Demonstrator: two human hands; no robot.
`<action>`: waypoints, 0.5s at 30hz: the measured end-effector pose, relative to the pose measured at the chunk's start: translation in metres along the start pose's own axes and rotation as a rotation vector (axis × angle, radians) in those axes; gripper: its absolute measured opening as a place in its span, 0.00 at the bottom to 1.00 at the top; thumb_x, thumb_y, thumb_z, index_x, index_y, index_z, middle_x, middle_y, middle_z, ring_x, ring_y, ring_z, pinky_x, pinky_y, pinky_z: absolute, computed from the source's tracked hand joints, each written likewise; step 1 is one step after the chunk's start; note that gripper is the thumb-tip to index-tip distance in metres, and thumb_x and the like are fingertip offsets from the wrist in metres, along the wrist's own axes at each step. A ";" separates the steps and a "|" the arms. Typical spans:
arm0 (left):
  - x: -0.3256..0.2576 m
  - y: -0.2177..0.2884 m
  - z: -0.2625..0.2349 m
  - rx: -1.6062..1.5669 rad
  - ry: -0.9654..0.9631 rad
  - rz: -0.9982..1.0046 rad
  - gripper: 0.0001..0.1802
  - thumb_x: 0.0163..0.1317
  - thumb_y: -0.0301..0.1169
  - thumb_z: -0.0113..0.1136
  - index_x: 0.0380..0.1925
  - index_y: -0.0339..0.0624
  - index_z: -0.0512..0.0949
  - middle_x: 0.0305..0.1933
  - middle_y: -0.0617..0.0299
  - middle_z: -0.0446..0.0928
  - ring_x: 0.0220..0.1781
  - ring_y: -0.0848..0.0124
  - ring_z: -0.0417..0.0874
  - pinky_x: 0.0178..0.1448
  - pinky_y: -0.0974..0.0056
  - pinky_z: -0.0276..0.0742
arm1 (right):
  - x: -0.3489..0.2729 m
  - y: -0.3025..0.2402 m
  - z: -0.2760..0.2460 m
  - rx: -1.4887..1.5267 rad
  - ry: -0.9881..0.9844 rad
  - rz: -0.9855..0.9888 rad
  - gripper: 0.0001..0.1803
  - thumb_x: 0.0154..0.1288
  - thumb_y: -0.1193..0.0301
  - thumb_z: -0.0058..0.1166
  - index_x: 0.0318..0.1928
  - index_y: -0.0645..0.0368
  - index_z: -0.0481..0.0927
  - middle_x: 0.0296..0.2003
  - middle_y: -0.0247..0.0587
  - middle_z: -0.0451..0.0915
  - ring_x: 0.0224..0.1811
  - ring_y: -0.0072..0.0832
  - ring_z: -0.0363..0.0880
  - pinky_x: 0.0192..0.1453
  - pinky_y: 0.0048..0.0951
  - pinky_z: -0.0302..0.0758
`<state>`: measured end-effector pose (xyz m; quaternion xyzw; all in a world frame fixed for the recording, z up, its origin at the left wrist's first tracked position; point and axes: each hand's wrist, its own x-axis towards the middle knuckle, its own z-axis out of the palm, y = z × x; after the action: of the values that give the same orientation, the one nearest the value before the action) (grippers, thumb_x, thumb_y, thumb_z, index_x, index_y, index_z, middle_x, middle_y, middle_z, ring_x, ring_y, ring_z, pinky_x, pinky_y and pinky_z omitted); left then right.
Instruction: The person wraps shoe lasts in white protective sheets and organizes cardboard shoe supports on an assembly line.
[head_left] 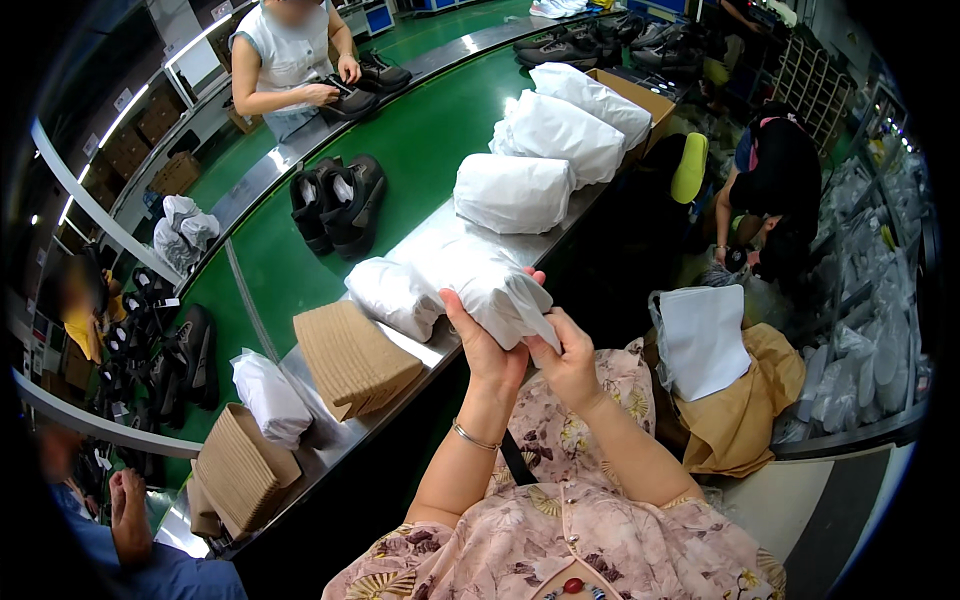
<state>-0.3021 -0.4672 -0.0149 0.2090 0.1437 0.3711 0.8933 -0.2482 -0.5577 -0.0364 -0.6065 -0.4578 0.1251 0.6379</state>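
Seen from above, a person in a pink flowered top holds a white paper-wrapped bundle [492,285] in front of the chest, at the near edge of a metal ledge [575,212]; the left hand [487,350] cups it from below, thumb on the near side and fingertips showing past the far side; the right hand [568,365] is nearly closed, pinching the paper at the bundle's near right end.

Just left of it on the ledge lies another white bundle [393,297]; next come a stack of brown cardboard [355,358], one more wrapped bundle [270,398] and a second cardboard stack [240,475]; three plump white bundles [515,193] lie in a row farther along the ledge.

Beyond runs a curved green belt [430,140] bearing a pair of dark shoes [340,205]; across it a co-worker [285,60] has both hands on a dark shoe [348,103]; to the right, white sheets [703,340] rest on crumpled brown paper [750,400].
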 end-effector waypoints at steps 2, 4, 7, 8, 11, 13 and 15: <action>-0.002 -0.001 0.001 -0.036 -0.037 -0.013 0.51 0.53 0.74 0.33 0.52 0.32 0.67 0.45 0.50 0.76 0.50 0.60 0.77 0.55 0.60 0.72 | 0.006 -0.005 0.003 0.308 0.046 0.156 0.06 0.62 0.78 0.53 0.38 0.66 0.75 0.36 0.32 0.75 0.33 0.21 0.71 0.38 0.21 0.69; -0.002 -0.003 0.000 -0.031 -0.072 -0.007 0.53 0.51 0.74 0.35 0.55 0.33 0.64 0.47 0.50 0.75 0.52 0.59 0.77 0.56 0.59 0.71 | 0.007 0.001 0.000 0.465 0.016 0.296 0.06 0.59 0.80 0.54 0.38 0.66 0.75 0.35 0.27 0.73 0.33 0.14 0.68 0.36 0.18 0.68; -0.002 -0.003 -0.003 0.023 -0.121 0.006 0.56 0.48 0.76 0.38 0.58 0.32 0.59 0.49 0.48 0.73 0.53 0.56 0.76 0.59 0.57 0.70 | 0.015 0.002 -0.005 0.445 0.014 0.443 0.11 0.55 0.76 0.61 0.38 0.66 0.75 0.35 0.31 0.72 0.33 0.18 0.68 0.35 0.20 0.67; -0.001 -0.002 -0.003 0.034 -0.136 0.005 0.58 0.46 0.77 0.38 0.58 0.31 0.58 0.50 0.46 0.72 0.54 0.54 0.75 0.60 0.56 0.69 | 0.018 0.007 -0.007 0.012 0.070 0.239 0.20 0.46 0.70 0.66 0.38 0.65 0.73 0.33 0.36 0.71 0.34 0.26 0.69 0.36 0.25 0.69; -0.001 -0.001 -0.004 0.088 -0.117 0.047 0.60 0.44 0.77 0.41 0.59 0.30 0.57 0.52 0.45 0.71 0.55 0.53 0.73 0.62 0.55 0.67 | 0.026 -0.004 -0.010 -0.649 0.271 -0.070 0.34 0.35 0.62 0.73 0.41 0.63 0.68 0.27 0.40 0.70 0.31 0.37 0.71 0.35 0.31 0.71; 0.000 -0.004 -0.004 0.090 -0.117 0.063 0.59 0.44 0.77 0.43 0.58 0.32 0.58 0.52 0.47 0.71 0.56 0.54 0.73 0.61 0.56 0.68 | 0.023 -0.016 -0.007 -0.363 0.209 0.195 0.30 0.43 0.66 0.68 0.43 0.63 0.65 0.29 0.39 0.73 0.32 0.31 0.74 0.36 0.31 0.74; 0.003 -0.011 -0.009 0.064 -0.141 0.063 0.57 0.44 0.76 0.46 0.58 0.35 0.60 0.52 0.50 0.72 0.57 0.57 0.73 0.58 0.58 0.70 | 0.014 -0.011 0.001 0.078 0.229 0.268 0.26 0.49 0.68 0.65 0.44 0.63 0.64 0.31 0.39 0.75 0.34 0.27 0.76 0.37 0.32 0.76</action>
<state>-0.2972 -0.4700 -0.0281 0.2674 0.0856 0.3787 0.8819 -0.2453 -0.5497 -0.0202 -0.6472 -0.2919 0.1568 0.6866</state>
